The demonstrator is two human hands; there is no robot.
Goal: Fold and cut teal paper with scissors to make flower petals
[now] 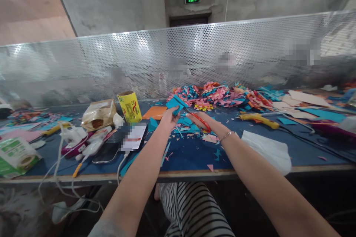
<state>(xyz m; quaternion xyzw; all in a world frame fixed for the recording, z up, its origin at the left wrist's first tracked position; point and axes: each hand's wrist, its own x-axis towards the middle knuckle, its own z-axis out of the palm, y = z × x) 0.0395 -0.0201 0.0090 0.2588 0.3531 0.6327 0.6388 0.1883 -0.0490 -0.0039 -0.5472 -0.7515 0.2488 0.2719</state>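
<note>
Above the middle of the blue table, my left hand (170, 117) is closed on a folded piece of blue paper (176, 103). My right hand (200, 119) is closed around the red handles of a pair of scissors (205, 123), just right of the paper. The blades point left and meet the paper's right edge. Under both hands lie blue and pink paper scraps (191, 121). An orange sheet (154, 112) lies behind my left hand.
Paper flowers (217, 94) are heaped against the perforated metal screen (155, 59). To the right are a yellow glue gun (259, 120) and white sheet (268, 150). Leftward stand a yellow box (129, 107), paper bag (98, 114), phones (107, 152) and cables.
</note>
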